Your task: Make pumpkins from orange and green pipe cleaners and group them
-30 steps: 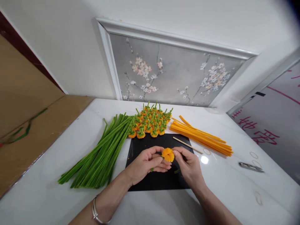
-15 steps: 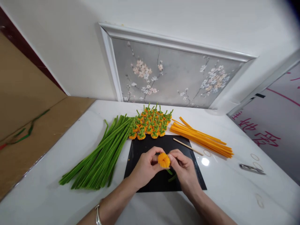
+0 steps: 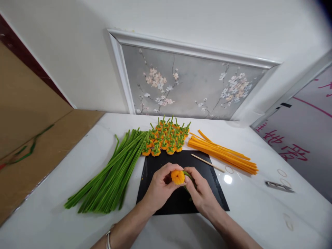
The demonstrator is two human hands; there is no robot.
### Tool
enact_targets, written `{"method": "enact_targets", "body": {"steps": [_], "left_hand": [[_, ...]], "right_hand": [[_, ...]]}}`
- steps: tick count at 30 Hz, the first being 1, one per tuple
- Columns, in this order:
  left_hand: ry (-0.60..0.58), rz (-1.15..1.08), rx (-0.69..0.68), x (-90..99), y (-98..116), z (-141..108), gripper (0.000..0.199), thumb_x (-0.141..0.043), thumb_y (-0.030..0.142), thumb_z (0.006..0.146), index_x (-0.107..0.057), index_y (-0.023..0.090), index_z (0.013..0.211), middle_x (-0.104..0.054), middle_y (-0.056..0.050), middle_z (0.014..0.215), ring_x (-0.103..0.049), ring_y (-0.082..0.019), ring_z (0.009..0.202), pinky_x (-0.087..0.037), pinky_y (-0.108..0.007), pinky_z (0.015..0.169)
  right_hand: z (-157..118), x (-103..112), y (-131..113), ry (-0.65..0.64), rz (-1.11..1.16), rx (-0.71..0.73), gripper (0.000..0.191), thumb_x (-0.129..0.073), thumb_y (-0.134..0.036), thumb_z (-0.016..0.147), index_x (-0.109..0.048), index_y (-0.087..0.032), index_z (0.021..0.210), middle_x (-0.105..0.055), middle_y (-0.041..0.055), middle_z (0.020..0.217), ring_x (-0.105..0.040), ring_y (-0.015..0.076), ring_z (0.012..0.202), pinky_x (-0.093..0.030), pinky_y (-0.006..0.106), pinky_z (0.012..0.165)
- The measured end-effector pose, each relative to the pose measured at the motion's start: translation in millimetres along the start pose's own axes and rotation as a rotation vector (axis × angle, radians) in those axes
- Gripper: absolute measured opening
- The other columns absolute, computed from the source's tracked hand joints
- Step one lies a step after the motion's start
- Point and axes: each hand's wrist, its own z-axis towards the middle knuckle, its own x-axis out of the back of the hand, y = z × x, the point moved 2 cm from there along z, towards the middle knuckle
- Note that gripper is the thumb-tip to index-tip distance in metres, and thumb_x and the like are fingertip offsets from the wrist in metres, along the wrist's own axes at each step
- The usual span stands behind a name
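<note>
Over the black mat (image 3: 171, 204), my left hand (image 3: 160, 185) grips a small orange pipe-cleaner pumpkin (image 3: 177, 177) between thumb and fingers. Its ribbed round end faces me. Close on the right, my right hand (image 3: 198, 188) is closed on a green pipe cleaner (image 3: 188, 175) at the pumpkin's side; its thumb tip meets the orange edge. The green piece's lower end hangs below the fingers. Where it joins the pumpkin is hidden.
Several finished orange pumpkins with green tops (image 3: 166, 136) stand behind the mat. Green pipe cleaners (image 3: 111, 176) lie left, orange pipe cleaners (image 3: 223, 154) right. A wooden stick (image 3: 207, 162) crosses the mat's edge. Thread snips (image 3: 279, 186) and thin rings (image 3: 282, 173) lie far right.
The pumpkin has shifted slightly left and turned in my fingers. The green pipe cleaner now shows above my right thumb, beside the pumpkin. The view has tilted a little.
</note>
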Motion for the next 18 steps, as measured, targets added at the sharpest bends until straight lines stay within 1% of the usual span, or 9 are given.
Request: {"method": "enact_targets", "body": {"steps": [2,3,5,7,8,10,12,15,18], "left_hand": [[0.006,0.034,-0.06,0.8,0,0,0.017,-0.07,0.024,0.077,-0.065,0.021,0.094,-0.06,0.001,0.084,-0.055,-0.011,0.072,-0.044,-0.02,0.064],[0.002,0.036,-0.063,1.5,0,0,0.019,-0.071,0.023,0.077,-0.065,0.022,0.095,-0.06,0.001,0.086,-0.055,-0.011,0.073,-0.044,-0.02,0.065],[-0.043,-0.006,-0.008,3.3,1,1,0.034,-0.075,0.02,0.07,-0.064,0.023,0.103,-0.061,0.0,0.093,-0.056,-0.012,0.078,-0.046,-0.021,0.07],[-0.149,-0.127,0.095,5.3,1,2,0.058,-0.081,0.016,0.06,-0.061,0.024,0.114,-0.061,-0.001,0.104,-0.058,-0.015,0.089,-0.047,-0.024,0.079],[-0.204,-0.208,0.144,6.5,2,3,0.06,-0.082,0.016,0.059,-0.06,0.023,0.115,-0.062,-0.001,0.103,-0.059,-0.016,0.09,-0.048,-0.024,0.079],[-0.27,-0.324,0.228,9.4,3,6,0.041,-0.077,0.023,0.067,-0.063,0.018,0.105,-0.063,-0.002,0.095,-0.059,-0.015,0.084,-0.048,-0.025,0.077],[-0.286,-0.36,0.276,11.9,3,8,0.021,-0.07,0.026,0.076,-0.065,0.015,0.092,-0.063,-0.001,0.083,-0.058,-0.012,0.075,-0.048,-0.023,0.072],[-0.278,-0.38,0.301,13.2,1,9,0.014,-0.071,0.022,0.076,-0.064,0.014,0.085,-0.061,0.001,0.075,-0.056,-0.009,0.068,-0.046,-0.021,0.067],[-0.275,-0.427,0.3,12.1,-1,8,0.015,-0.073,0.018,0.073,-0.064,0.015,0.085,-0.061,0.001,0.075,-0.056,-0.009,0.068,-0.046,-0.02,0.067]], "right_hand": [[0,-1,-1,-0.06,-0.004,-0.038,0.021,-0.036,-0.034,0.097,-0.048,-0.02,0.087,-0.05,-0.0026,0.067,-0.048,0.0114,0.059,-0.039,0.022,0.056],[0,-1,-1,-0.087,-0.008,-0.06,0.025,-0.035,-0.036,0.098,-0.045,-0.02,0.08,-0.045,-0.0043,0.062,-0.042,0.0103,0.054,-0.035,0.021,0.052],[0,2,0,-0.116,-0.038,-0.089,0.032,-0.034,-0.039,0.098,-0.037,-0.021,0.071,-0.037,-0.0057,0.059,-0.034,0.0092,0.051,-0.028,0.022,0.048],[1,6,1,-0.131,-0.092,-0.098,0.035,-0.034,-0.04,0.097,-0.033,-0.021,0.068,-0.036,-0.0056,0.059,-0.032,0.009,0.051,-0.025,0.022,0.048],[1,8,1,-0.146,-0.121,-0.101,0.035,-0.034,-0.04,0.097,-0.033,-0.021,0.068,-0.036,-0.0056,0.059,-0.032,0.0091,0.051,-0.024,0.023,0.048],[2,12,1,-0.188,-0.161,-0.115,0.035,-0.035,-0.04,0.097,-0.034,-0.021,0.068,-0.036,-0.0057,0.058,-0.031,0.0091,0.051,-0.023,0.024,0.049],[2,13,1,-0.219,-0.141,-0.139,0.035,-0.035,-0.04,0.097,-0.037,-0.02,0.068,-0.036,-0.0056,0.059,-0.031,0.0094,0.052,-0.023,0.024,0.05],[3,13,0,-0.178,0.007,-0.182,0.035,-0.038,-0.043,0.096,-0.042,-0.019,0.07,-0.038,-0.005,0.061,-0.033,0.0095,0.056,-0.026,0.022,0.052],[4,9,2,-0.101,0.236,-0.271,0.034,-0.046,-0.047,0.092,-0.046,-0.018,0.072,-0.035,-0.0068,0.058,-0.028,0.0079,0.053,-0.023,0.021,0.048]]}}
